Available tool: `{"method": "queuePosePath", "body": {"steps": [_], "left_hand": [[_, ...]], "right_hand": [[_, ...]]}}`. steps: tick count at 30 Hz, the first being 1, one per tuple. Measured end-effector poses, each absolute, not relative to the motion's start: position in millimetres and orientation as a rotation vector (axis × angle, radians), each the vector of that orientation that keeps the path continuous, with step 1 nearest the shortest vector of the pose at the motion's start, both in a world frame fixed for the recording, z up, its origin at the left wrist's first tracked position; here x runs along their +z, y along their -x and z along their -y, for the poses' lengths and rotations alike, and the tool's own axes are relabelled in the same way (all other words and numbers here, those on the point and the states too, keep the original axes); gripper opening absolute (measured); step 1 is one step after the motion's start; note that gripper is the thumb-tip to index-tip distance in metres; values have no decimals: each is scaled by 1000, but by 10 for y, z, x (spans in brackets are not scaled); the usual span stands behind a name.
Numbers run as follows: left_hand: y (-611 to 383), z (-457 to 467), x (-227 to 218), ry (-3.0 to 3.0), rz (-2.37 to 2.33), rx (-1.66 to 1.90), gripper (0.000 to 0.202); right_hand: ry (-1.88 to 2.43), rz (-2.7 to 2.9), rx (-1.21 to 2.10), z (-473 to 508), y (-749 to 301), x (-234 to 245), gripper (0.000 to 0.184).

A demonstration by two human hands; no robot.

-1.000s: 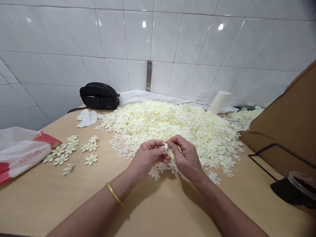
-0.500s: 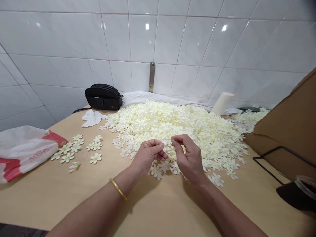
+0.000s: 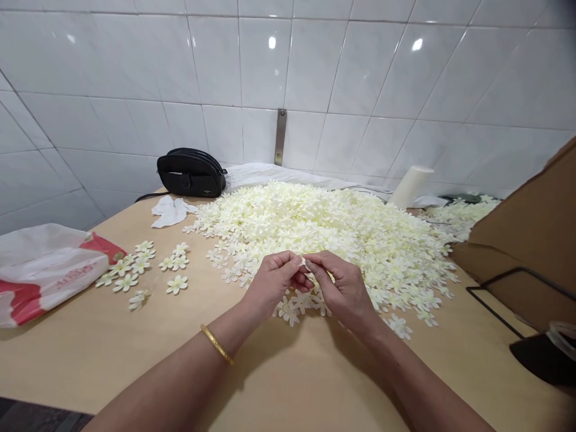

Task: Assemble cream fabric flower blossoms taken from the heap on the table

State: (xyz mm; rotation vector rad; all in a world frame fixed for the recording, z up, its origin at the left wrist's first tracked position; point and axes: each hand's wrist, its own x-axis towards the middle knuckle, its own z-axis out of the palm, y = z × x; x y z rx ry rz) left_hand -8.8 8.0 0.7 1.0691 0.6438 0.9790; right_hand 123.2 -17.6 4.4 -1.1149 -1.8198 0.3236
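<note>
In front of a large pile of white artificial flowers (image 3: 288, 210), both my hands are closed, their fingertips meeting. My left hand (image 3: 274, 282), with a gold bangle (image 3: 216, 344) on its wrist, pinches thumb against forefinger. From the other side my right hand (image 3: 344, 291) pinches toward the same spot. A small white piece (image 3: 303, 262) shows between the fingertips, mostly hidden; whether it is a whole flower I cannot tell. Below the hands, several loose flowers (image 3: 290, 311) lie at the pile's front edge.
On the left lie a cluster of greenish-centred flowers (image 3: 126, 281), a red-and-white plastic bag (image 3: 54, 273) and a crumpled tissue (image 3: 171, 211). Behind are a black pouch (image 3: 191, 174) and a white cone (image 3: 410, 187). A cardboard box (image 3: 526, 234) and black wire frame (image 3: 495, 309) stand at right.
My right hand has moved left, bringing its fingertips against those of my left hand. A small white piece now shows between them. The view has shifted slightly.
</note>
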Motion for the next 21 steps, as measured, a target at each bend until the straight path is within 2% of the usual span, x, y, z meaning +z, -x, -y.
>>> {"method": "queuePosePath", "body": {"steps": [11,21], "left_hand": [[93,-95,-23,-1195,-819,974,20],[113,-115,-7,-993,-665,923,15]], "right_hand": [[1025,1854,178,162,-1249,30,16],[1017,1899,178,157,-1280,33,18]]}}
